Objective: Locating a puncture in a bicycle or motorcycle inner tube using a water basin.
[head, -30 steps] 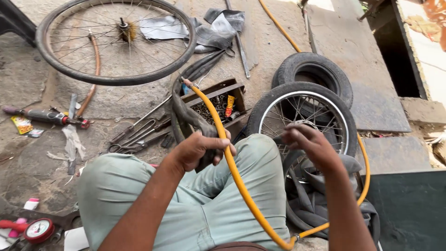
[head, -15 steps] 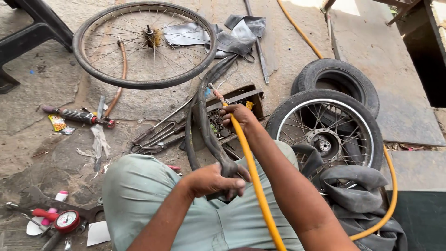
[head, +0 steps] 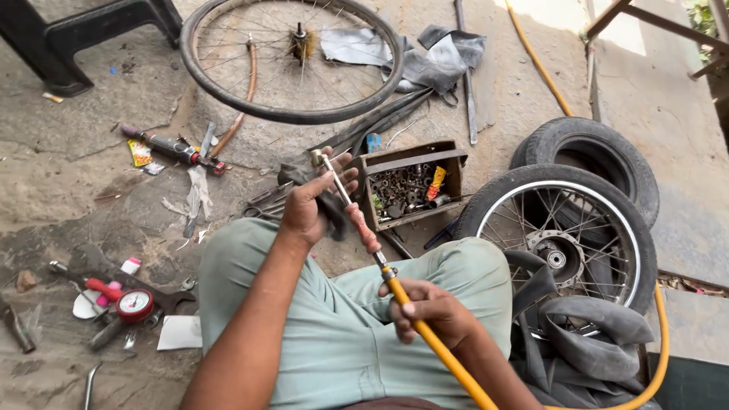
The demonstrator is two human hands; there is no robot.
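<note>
Open wooden parts box [head: 448, 161], frame centre, full of small metal fittings; left hand [head: 315, 199] grips black rubber tube [head: 334, 206], right hand [head: 429, 311] grasps yellow air hose [head: 448, 361]

Bare floor [head: 68, 190] open left of left hand [head: 307, 209]. Ahead blocked: parts box [head: 410, 182], bicycle wheel [head: 292, 57]. Right side crowded: spoked wheel [head: 562, 243], tyre [head: 588, 156], inner tube [head: 585, 342]. Gauge [head: 135, 304] and tools lower left.

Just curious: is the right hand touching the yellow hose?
Touching. The head view shows the right hand wrapped around the yellow hose, no gap.
</note>
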